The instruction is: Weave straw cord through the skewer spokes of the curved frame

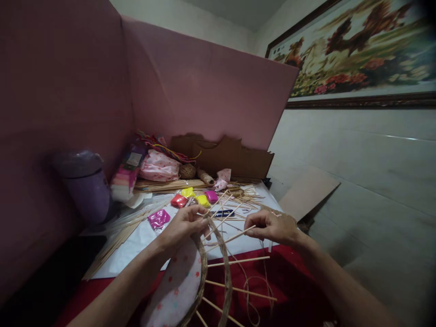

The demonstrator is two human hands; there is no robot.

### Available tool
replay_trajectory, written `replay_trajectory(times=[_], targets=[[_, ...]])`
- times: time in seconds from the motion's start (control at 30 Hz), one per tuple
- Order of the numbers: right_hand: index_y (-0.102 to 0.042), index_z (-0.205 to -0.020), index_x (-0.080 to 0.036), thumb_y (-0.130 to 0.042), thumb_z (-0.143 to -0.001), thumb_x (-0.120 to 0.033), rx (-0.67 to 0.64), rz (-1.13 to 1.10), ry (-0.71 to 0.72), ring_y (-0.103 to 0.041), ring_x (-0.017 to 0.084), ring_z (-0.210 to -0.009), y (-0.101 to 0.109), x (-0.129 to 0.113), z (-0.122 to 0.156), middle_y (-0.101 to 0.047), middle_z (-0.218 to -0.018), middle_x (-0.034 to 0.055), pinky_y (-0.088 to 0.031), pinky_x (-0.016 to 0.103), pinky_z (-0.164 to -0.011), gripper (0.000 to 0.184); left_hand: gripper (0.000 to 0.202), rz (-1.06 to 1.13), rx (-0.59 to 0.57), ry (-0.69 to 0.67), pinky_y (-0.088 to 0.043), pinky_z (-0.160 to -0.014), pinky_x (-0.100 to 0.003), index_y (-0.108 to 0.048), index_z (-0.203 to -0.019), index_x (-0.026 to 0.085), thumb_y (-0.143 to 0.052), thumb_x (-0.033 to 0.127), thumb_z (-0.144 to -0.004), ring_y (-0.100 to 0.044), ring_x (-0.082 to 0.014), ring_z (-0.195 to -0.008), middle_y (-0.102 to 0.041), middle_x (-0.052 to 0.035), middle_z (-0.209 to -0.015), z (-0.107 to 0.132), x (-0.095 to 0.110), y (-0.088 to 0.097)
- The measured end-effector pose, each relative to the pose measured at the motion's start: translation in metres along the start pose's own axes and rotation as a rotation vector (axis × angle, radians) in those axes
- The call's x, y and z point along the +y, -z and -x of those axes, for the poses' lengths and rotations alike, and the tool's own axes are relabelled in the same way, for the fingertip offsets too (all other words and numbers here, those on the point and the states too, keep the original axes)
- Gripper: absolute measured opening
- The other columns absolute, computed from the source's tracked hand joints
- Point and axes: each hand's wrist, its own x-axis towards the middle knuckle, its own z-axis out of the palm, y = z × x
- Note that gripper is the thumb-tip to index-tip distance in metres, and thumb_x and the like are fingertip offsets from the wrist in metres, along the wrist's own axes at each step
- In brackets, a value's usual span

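One stick-and-twine frame, lengthwise near-to-far. Pinched at its far end by the left hand, way closer; off its right side, loosely curled right hand by a stick tip, can't tell if gripping.

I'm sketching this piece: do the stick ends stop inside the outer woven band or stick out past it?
Out: several sticks cross the outer woven band, their pale tips showing beyond it above the red surface.
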Motion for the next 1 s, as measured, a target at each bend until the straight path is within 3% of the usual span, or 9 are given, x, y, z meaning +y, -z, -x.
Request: replay_trajectory(times=[0.23, 0.33, 0.6, 0.77, 0.87, 1.0], targets=[[-0.064, -0.073, -0.016, -0.062, -0.074, -0.032, -0.025, 0.024, 0.045, -0.042, 0.009, -0.055, -0.005, 0.019, 0.001, -0.052, -0.061, -0.0011, -0.033, 0.021, -0.05, 0.016, 0.03, 0.09, -0.101, 0.08, -0.037, -0.053, -0.019, -0.062, -0.095, 0.013, -0.071, 0.027, -0.069, -0.058, -0.0107, -0.056, -0.066, -0.0038, -0.063, 0.002, -0.001, 0.001], [-0.063, -0.073, -0.015, -0.06, -0.074, -0.029, -0.028, 0.028, 0.032, -0.039, 0.009, -0.053, -0.009, 0.022, -0.002, -0.049, -0.06, -0.0022, -0.03, 0.021, -0.048, 0.014, 0.025, 0.077, -0.105, 0.078, -0.037, -0.053, -0.018, -0.064, -0.091, 0.012, -0.07, 0.025, -0.07, -0.057, -0.0088, -0.055, -0.065, -0.0033, -0.064, 0.002, -0.001, 0.0], [-0.059, -0.066, -0.014, -0.062, -0.073, -0.037, 0.27, 0.075, 0.092, -0.041, 0.008, -0.053, 0.019, 0.005, -0.008, -0.049, -0.057, -0.0027, -0.031, 0.022, -0.05, 0.024, 0.025, -0.025, -0.063, 0.073, -0.035, -0.051, -0.019, -0.064, -0.089, 0.013, -0.07, 0.026, -0.069, -0.054, -0.0092, -0.053, -0.063, -0.0023, -0.06, 0.0, -0.003, -0.002], [-0.061, -0.068, -0.014, -0.063, -0.074, -0.038, 0.47, 0.055, 0.24, -0.041, 0.008, -0.053, 0.015, -0.014, -0.001, -0.05, -0.059, -0.0023, -0.033, 0.022, -0.05, 0.026, 0.026, -0.082, -0.043, 0.093, -0.035, -0.05, -0.019, -0.065, -0.088, 0.012, -0.071, 0.026, -0.068, -0.054, -0.009, -0.053, -0.063, -0.0022, -0.06, -0.002, -0.005, -0.001], [-0.066, -0.074, -0.012, -0.065, -0.074, -0.035, 0.339, 0.039, 0.309, -0.045, 0.009, -0.057, 0.011, -0.019, 0.007, -0.056, -0.063, 0.0001, -0.035, 0.021, -0.051, 0.022, 0.026, -0.051, -0.036, 0.085, -0.035, -0.052, -0.019, -0.064, -0.09, 0.013, -0.071, 0.026, -0.068, -0.055, -0.0094, -0.054, -0.063, -0.002, -0.06, -0.003, -0.007, 0.002], [-0.071, -0.083, -0.013, -0.066, -0.073, -0.03, 0.053, -0.001, 0.233, -0.048, 0.008, -0.057, 0.018, -0.006, 0.008, -0.061, -0.064, 0.0009, -0.035, 0.019, -0.049, 0.02, 0.026, -0.019, -0.014, 0.078, -0.034, -0.05, -0.019, -0.065, -0.088, 0.013, -0.072, 0.026, -0.067, -0.055, -0.0098, -0.053, -0.064, -0.0029, -0.06, -0.001, -0.006, 0.002]])
